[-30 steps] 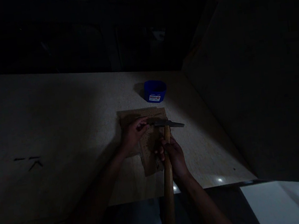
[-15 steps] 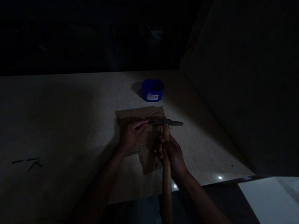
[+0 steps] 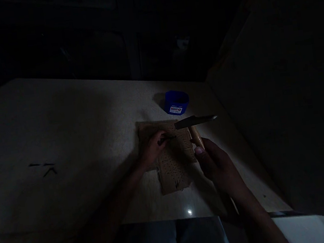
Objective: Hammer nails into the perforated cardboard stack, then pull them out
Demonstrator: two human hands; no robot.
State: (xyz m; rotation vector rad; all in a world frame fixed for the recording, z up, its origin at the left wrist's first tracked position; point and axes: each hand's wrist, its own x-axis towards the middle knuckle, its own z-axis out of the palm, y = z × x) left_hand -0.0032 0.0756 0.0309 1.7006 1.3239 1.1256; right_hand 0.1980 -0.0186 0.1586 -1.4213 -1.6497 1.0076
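Observation:
In the dim light my right hand grips the wooden handle of a hammer. Its dark, long head hangs above the right part of a brown cardboard piece. The cardboard lies flat on the table, with many small holes or marks across it. My left hand rests on the cardboard's upper left, fingers closed in a pinch around a thin dark piece that looks like a nail. Darkness hides its exact shape. The hammer head is apart from my left fingers.
A blue plastic tub with a white label stands behind the cardboard. Several thin dark pieces lie on the pale table at the left. A dark wall or panel rises along the right side.
My right hand has raised the hammer and swung it right, away from my left fingers. The whole view has shifted slightly; my left hand stays on the cardboard.

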